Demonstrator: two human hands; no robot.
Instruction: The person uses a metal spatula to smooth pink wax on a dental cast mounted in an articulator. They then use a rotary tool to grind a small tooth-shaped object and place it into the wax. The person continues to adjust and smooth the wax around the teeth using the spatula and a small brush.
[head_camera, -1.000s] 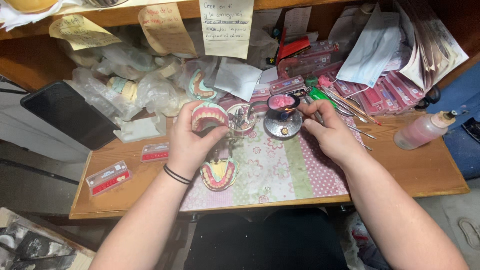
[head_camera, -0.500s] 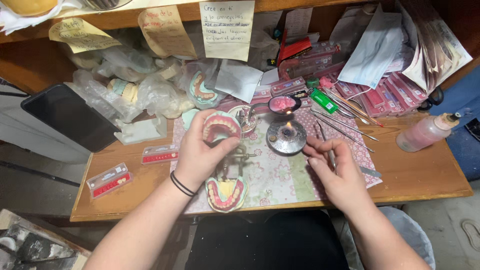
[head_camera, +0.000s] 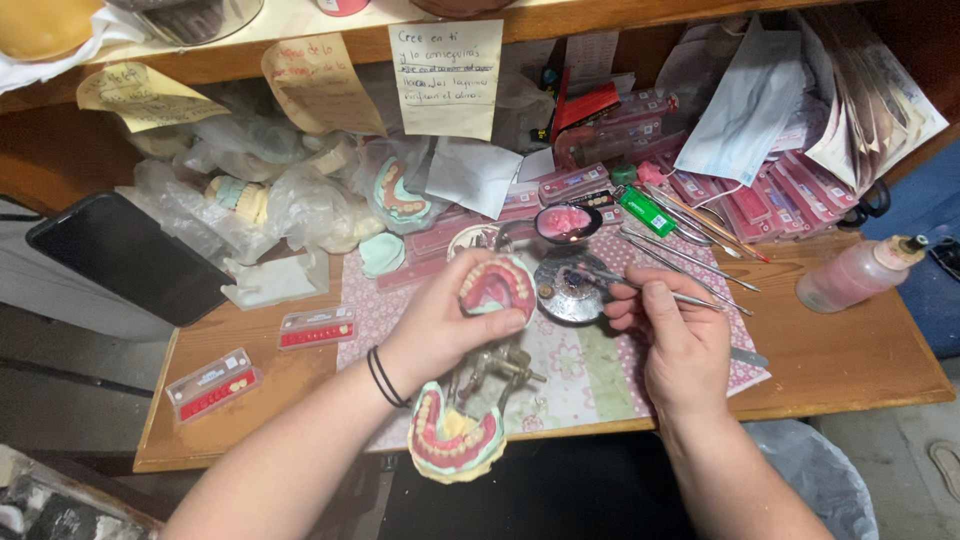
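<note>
Denture model (head_camera: 497, 287) sits clamped in left grip (head_camera: 440, 325); right grip (head_camera: 672, 335) pinches a half-hidden metal tool (head_camera: 640, 288).

The denture model (head_camera: 497, 287) is pink with pale teeth, the mat (head_camera: 590, 370) has pink and green flower patterns, and the surface (head_camera: 850, 350) is brown wood.

One head-worn camera looked steeply down from above the near edge of the wooden workbench (head_camera: 850, 360), facing its back edge and the shelf (head_camera: 300, 40) above it. It sat close, both forearms entering from the bottom of the frame. No second view shared the scene.
</note>
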